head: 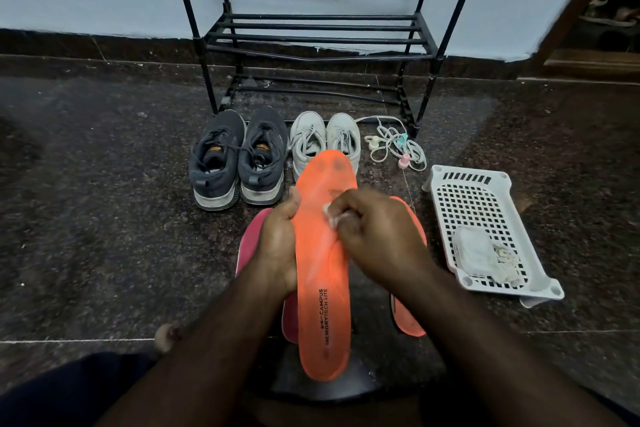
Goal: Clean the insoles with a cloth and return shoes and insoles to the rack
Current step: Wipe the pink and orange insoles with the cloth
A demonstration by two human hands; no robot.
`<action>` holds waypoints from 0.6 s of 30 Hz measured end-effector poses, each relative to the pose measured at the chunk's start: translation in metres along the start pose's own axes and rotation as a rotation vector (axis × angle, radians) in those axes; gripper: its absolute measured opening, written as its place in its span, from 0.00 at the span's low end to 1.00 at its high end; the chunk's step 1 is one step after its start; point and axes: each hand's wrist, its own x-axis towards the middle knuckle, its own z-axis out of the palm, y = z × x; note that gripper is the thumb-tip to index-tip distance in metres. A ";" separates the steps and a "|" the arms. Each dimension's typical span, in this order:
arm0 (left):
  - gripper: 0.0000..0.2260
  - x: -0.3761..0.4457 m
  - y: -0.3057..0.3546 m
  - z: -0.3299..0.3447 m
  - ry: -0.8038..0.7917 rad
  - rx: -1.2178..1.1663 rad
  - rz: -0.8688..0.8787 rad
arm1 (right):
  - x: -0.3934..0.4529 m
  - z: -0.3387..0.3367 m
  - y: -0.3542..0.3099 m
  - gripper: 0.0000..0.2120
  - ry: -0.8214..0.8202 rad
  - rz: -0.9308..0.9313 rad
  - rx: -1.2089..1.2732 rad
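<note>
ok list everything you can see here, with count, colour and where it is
shoe rack: 1, black, against the wall, shelves bare
dark shoes: 2, navy-grey, on the floor before the rack, left
white shoes: 2, white, right of the dark pair
held insole: 1, orange, in the hands
floor insoles: 1 orange at right, pink ones under the left hand
laces: white bundle, beside the white shoes
basket: 1, white, far right, holding white cloths
cloth: 1, white, against the held insole
left hand: grips the insole's edge
right hand: pinches the cloth
</note>
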 end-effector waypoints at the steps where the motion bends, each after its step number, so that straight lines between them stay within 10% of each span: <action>1: 0.31 -0.001 -0.001 0.003 -0.001 0.008 0.004 | 0.004 -0.002 0.004 0.10 0.062 0.000 -0.036; 9: 0.32 0.004 0.000 -0.001 0.016 -0.037 0.002 | -0.008 0.006 -0.008 0.08 -0.260 0.063 0.133; 18: 0.35 0.003 0.000 -0.002 -0.101 -0.048 -0.055 | -0.001 0.000 0.014 0.20 -0.035 0.009 0.142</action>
